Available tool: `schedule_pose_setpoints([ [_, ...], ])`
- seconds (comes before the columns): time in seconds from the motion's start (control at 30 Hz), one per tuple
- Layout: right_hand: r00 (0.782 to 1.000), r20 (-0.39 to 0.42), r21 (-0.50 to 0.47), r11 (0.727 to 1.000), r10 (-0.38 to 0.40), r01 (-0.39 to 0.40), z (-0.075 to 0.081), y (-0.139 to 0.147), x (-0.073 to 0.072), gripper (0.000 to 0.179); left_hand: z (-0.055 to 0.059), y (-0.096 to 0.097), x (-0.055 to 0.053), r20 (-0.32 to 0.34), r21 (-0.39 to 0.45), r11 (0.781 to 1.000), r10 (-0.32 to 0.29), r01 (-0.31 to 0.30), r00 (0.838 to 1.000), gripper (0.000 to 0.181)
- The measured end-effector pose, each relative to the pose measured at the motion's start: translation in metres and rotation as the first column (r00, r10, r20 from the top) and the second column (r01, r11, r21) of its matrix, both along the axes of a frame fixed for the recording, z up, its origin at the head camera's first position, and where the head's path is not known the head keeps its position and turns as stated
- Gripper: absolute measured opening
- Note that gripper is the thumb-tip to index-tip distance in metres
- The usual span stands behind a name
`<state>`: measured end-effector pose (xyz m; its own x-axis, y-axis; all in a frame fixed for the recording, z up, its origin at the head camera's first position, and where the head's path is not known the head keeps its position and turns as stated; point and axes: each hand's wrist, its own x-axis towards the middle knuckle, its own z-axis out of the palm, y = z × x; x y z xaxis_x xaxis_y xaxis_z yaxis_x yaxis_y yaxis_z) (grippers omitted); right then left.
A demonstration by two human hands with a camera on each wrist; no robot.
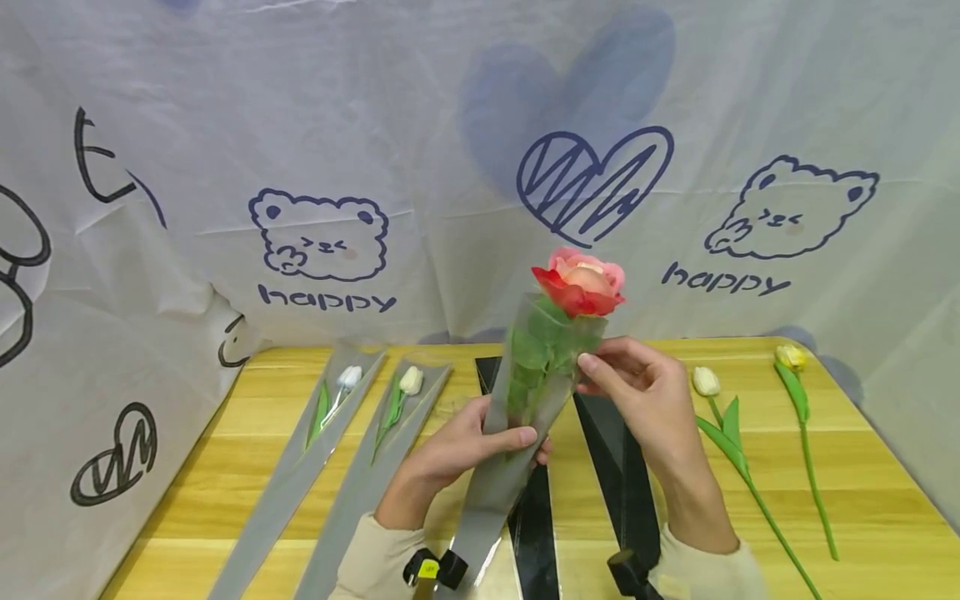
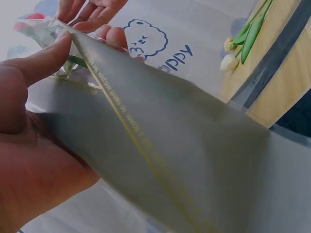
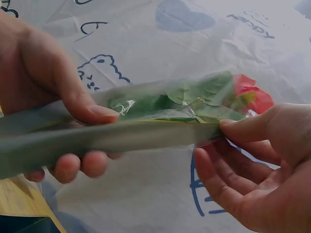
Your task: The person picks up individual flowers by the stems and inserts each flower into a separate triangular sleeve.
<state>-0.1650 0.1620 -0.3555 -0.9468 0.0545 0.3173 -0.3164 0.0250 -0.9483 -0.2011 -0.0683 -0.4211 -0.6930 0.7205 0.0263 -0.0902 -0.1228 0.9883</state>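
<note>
A pink-red artificial rose (image 1: 579, 283) stands in a grey, partly clear flower sleeve (image 1: 498, 483), its bloom above the open top and its green leaves (image 3: 194, 99) showing through the film. Around the middle of the sleeve my left hand (image 1: 457, 446) curls, thumb in front and fingers behind. My right hand (image 1: 648, 396) pinches the sleeve's upper right edge just below the bloom. In the left wrist view the sleeve's gold-lettered seam (image 2: 129, 126) runs down its side. The rose's lower stem is hidden inside the sleeve.
Two grey sleeves, each with a white tulip (image 1: 411, 381), lie on the wooden table (image 1: 187, 500) at left. Black sleeves (image 1: 618, 467) lie beneath my hands. On the right are a loose white tulip (image 1: 706, 382) and a yellow tulip (image 1: 791, 358). A printed cloth (image 1: 450, 208) hangs behind.
</note>
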Motion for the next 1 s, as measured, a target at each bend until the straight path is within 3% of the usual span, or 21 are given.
schedule_pose_setpoints([
  [0.17, 0.994, -0.053, -0.100, 0.991, -0.091, 0.085, 0.002, -0.004, 0.003, 0.019, 0.007, 0.002, 0.003, -0.060, -0.008, 1.000, -0.015, 0.014, 0.998, 0.045],
  [0.3, 0.987, -0.062, -0.178, 0.975, -0.147, 0.134, 0.003, -0.003, 0.003, 0.020, 0.011, 0.003, 0.004, -0.085, 0.059, 0.995, -0.075, 0.080, 0.994, 0.056],
  [0.53, 0.989, -0.065, -0.116, 0.985, -0.134, 0.126, 0.006, 0.000, 0.006, 0.021, 0.016, 0.005, 0.008, 0.014, 0.190, 0.965, -0.184, 0.178, 0.983, 0.062],
  [0.7, 0.993, -0.073, -0.077, 0.993, -0.097, 0.091, 0.007, 0.002, 0.007, 0.021, 0.016, 0.006, 0.012, 0.077, 0.276, 0.933, -0.261, 0.231, 0.962, 0.069],
  [0.83, 0.994, -0.063, -0.078, 0.993, -0.090, 0.085, 0.009, 0.003, 0.009, 0.020, 0.015, 0.011, 0.013, 0.067, 0.306, 0.925, -0.259, 0.227, 0.964, 0.059],
  [1.0, 0.994, -0.084, -0.043, 0.997, -0.065, 0.061, 0.011, 0.002, 0.011, 0.028, 0.017, 0.012, 0.013, 0.017, 0.319, 0.930, -0.199, 0.183, 0.980, 0.053],
])
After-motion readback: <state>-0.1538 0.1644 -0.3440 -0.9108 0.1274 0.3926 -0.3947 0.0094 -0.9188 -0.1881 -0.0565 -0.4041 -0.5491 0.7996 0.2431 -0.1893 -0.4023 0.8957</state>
